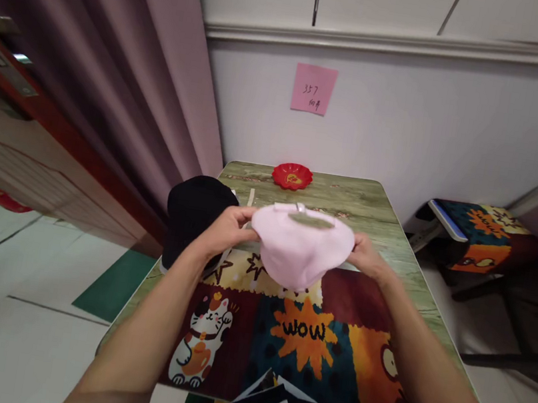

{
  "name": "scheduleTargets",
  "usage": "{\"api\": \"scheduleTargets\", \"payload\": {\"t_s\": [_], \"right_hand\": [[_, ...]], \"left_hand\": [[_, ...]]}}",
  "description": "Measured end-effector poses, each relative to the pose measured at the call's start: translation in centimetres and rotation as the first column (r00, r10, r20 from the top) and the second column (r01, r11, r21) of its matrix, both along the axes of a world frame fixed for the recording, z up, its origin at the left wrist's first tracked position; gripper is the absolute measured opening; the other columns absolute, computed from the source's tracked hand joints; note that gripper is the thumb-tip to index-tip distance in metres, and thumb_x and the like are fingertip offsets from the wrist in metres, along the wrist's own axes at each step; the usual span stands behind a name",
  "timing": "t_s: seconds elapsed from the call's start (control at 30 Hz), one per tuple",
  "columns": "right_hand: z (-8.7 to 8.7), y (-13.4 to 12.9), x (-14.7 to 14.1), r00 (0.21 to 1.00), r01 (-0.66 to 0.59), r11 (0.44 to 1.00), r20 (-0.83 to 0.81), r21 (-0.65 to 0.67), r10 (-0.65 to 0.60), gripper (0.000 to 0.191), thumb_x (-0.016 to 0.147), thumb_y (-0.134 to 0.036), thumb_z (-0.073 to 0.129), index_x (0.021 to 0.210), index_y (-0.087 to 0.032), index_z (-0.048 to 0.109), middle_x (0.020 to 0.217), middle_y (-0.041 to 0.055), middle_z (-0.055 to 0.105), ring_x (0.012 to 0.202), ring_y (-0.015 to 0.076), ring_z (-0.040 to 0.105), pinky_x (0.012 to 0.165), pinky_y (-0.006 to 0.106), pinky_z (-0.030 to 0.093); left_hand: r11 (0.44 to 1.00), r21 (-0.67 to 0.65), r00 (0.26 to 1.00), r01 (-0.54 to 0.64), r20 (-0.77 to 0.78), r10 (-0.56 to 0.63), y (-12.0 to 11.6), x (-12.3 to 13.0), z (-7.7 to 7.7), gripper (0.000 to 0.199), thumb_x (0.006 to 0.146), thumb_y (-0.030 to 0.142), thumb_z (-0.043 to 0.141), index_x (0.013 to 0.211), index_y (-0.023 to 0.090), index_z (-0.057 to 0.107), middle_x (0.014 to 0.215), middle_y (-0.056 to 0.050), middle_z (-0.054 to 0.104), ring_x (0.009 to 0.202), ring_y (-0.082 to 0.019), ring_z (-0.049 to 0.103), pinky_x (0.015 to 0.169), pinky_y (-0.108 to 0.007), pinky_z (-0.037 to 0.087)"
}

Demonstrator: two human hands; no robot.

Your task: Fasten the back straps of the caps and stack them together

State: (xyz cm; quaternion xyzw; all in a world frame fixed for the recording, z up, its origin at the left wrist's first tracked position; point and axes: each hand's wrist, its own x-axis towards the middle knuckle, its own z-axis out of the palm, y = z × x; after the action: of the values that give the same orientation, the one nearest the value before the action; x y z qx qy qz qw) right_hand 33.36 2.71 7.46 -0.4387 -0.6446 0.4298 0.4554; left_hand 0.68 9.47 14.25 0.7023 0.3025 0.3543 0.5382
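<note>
A pale pink cap point(300, 246) hangs between my two hands, above the table, with its strap and back opening at the top. My left hand point(231, 228) pinches its left edge, thumb and fingers pressed together. On the right edge, my right hand point(366, 254) grips the cap, its fingertips partly hidden behind the fabric. Beneath lies a colourful mat point(261, 342) with a white cat picture and the word WOW. A black cap point(199, 211) rests at the table's left edge, next to my left forearm, which covers part of it.
The wooden-patterned table point(350, 197) stands against the wall. Near its far edge sits a red scalloped dish point(292, 176). A pink note point(313, 89) is stuck on the wall. Purple curtains point(167, 72) hang at left. A stool with a patterned cover point(492, 228) stands at right.
</note>
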Motion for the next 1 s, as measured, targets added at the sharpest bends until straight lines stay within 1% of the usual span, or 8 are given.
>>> {"api": "scheduleTargets", "payload": {"t_s": [0.07, 0.17, 0.27, 0.37, 0.57, 0.77, 0.9, 1.0], "right_hand": [[1.2, -0.3, -0.4, 0.952, 0.039, 0.994, -0.3, -0.103, -0.068, 0.03, 0.065, -0.041, 0.087, 0.083, -0.019, 0.077, 0.085, 0.0045, 0.078, 0.088, 0.0267, 0.073, 0.086, 0.041, 0.057], [1.7, -0.9, -2.6, 0.707, 0.019, 0.973, -0.685, -0.229, -0.175, 0.035, 0.07, -0.046, 0.082, 0.094, -0.022, 0.077, 0.088, 0.0034, 0.079, 0.092, 0.0265, 0.073, 0.088, 0.04, 0.058], [0.8, -1.3, -5.6, 0.444, -0.007, 0.947, -0.849, -0.322, -0.285, 0.027, 0.082, -0.037, 0.071, 0.105, -0.023, 0.074, 0.097, 0.002, 0.079, 0.104, 0.0247, 0.072, 0.098, 0.04, 0.056], [-0.8, -1.4, -7.3, 0.286, -0.049, 0.92, -0.888, -0.388, -0.359, 0.027, 0.09, -0.028, 0.059, 0.114, -0.022, 0.071, 0.099, 0.0006, 0.079, 0.104, 0.0207, 0.073, 0.103, 0.038, 0.054], [-3.2, -1.2, -7.2, 0.244, -0.152, 0.866, -0.867, -0.477, -0.435, 0.033, 0.1, -0.026, 0.044, 0.121, -0.017, 0.068, 0.087, 0.002, 0.08, 0.092, 0.0186, 0.076, 0.099, 0.036, 0.056], [-3.0, -0.2, -6.4, 0.255, -0.182, 0.822, -0.834, -0.539, -0.49, 0.039, 0.104, -0.029, 0.037, 0.127, -0.013, 0.064, 0.084, 0.005, 0.08, 0.092, 0.0201, 0.077, 0.099, 0.039, 0.056], [-2.6, -0.2, -5.7, 0.246, -0.15, 0.833, -0.836, -0.532, -0.49, 0.038, 0.102, -0.028, 0.04, 0.127, -0.013, 0.065, 0.083, 0.005, 0.08, 0.09, 0.02, 0.077, 0.1, 0.038, 0.055], [-2.7, -0.5, -5.4, 0.244, -0.103, 0.84, -0.833, -0.532, -0.497, 0.035, 0.101, -0.026, 0.043, 0.125, -0.015, 0.065, 0.084, 0.0041, 0.08, 0.086, 0.0197, 0.077, 0.098, 0.038, 0.057]], "left_hand": [[0.977, -0.211, 0.968, -0.024, 0.239, 0.075, -0.7, -0.1, 0.8, 0.039, 0.061, 0.029, 0.089, 0.095, 0.015, 0.077, 0.092, -0.008, 0.078, 0.091, -0.027, 0.073, 0.091, -0.039, 0.056], [0.9, -0.435, 0.819, -0.027, 0.506, 0.269, -2.2, 1.1, -0.3, 0.042, 0.061, 0.037, 0.089, 0.095, 0.016, 0.076, 0.092, -0.007, 0.078, 0.094, -0.026, 0.073, 0.093, -0.038, 0.056], [0.821, -0.57, 0.684, -0.012, 0.594, 0.423, -3.9, 2.8, -2.9, 0.043, 0.078, 0.051, 0.075, 0.107, 0.02, 0.074, 0.106, -0.007, 0.078, 0.11, -0.027, 0.07, 0.103, -0.04, 0.052], [0.766, -0.637, 0.664, 0.091, 0.612, 0.429, -5.3, 3.7, -5.2, 0.057, 0.089, 0.063, 0.054, 0.12, 0.018, 0.07, 0.121, -0.01, 0.073, 0.128, -0.031, 0.06, 0.11, -0.045, 0.046], [0.672, -0.693, 0.686, 0.261, 0.623, 0.376, -5.9, 3.4, -6.3, 0.055, 0.096, 0.054, 0.046, 0.137, 0.019, 0.06, 0.129, -0.009, 0.07, 0.135, -0.03, 0.053, 0.117, -0.045, 0.038], [0.631, -0.715, 0.686, 0.301, 0.622, 0.377, -5.9, 3.9, -5.6, 0.06, 0.101, 0.055, 0.034, 0.147, 0.021, 0.05, 0.13, -0.009, 0.069, 0.131, -0.028, 0.057, 0.117, -0.045, 0.038], [0.569, -0.761, 0.767, 0.312, 0.555, 0.322, -6.6, 3.4, -6.1, 0.052, 0.101, 0.05, 0.04, 0.137, 0.018, 0.058, 0.118, -0.01, 0.075, 0.12, -0.028, 0.065, 0.112, -0.046, 0.044], [0.513, -0.829, 0.835, 0.223, 0.434, 0.338, -7.2, 2.9, -7.0, 0.035, 0.099, 0.038, 0.049, 0.114, 0.015, 0.07, 0.096, -0.01, 0.079, 0.102, -0.026, 0.073, 0.103, -0.042, 0.052]]}}
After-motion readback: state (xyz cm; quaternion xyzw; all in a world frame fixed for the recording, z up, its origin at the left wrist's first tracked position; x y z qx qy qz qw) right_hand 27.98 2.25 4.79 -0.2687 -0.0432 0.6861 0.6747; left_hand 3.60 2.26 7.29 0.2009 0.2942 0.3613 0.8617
